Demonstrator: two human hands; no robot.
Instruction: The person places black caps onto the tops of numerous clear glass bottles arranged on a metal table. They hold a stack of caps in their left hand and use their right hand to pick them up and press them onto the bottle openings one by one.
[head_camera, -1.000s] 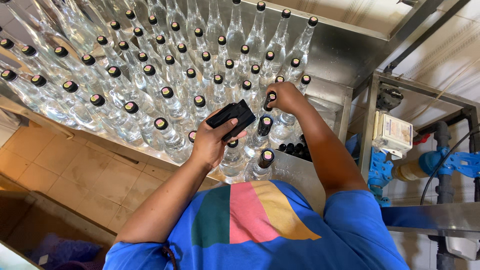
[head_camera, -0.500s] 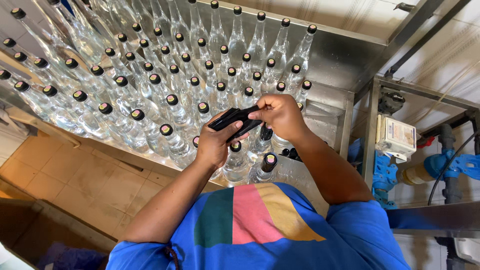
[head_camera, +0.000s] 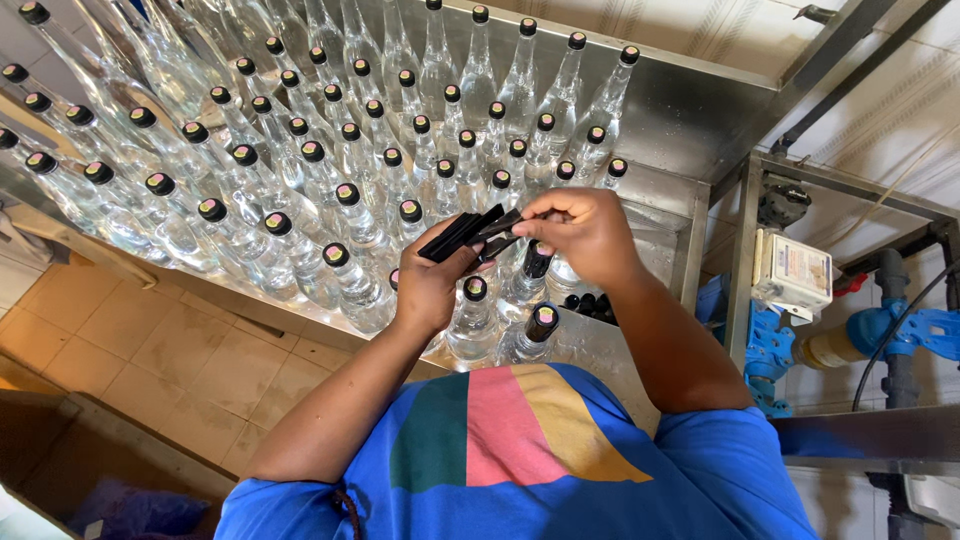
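My left hand (head_camera: 432, 287) grips a stack of flat black sleeves (head_camera: 458, 236) above the near bottles. My right hand (head_camera: 585, 232) pinches one black sleeve (head_camera: 503, 226) at the stack's right end, its fingers closed on it. Just below both hands stand clear glass bottles (head_camera: 473, 322) with dark caps; one bottle (head_camera: 530, 338) near my chest has a black sleeve on its neck. Many more capped clear bottles (head_camera: 330, 150) crowd the metal table (head_camera: 680, 120) to the left and beyond my hands.
The steel table has a raised back wall and a right rim (head_camera: 693, 250). Right of it stands a metal frame with a small white box (head_camera: 792, 275) and blue pipe fittings (head_camera: 905, 335). Tan floor tiles (head_camera: 140, 360) lie at lower left.
My right hand came off a bottle cap and moved left to the stack in my left hand, where it now pinches one sleeve. The view shifted slightly.
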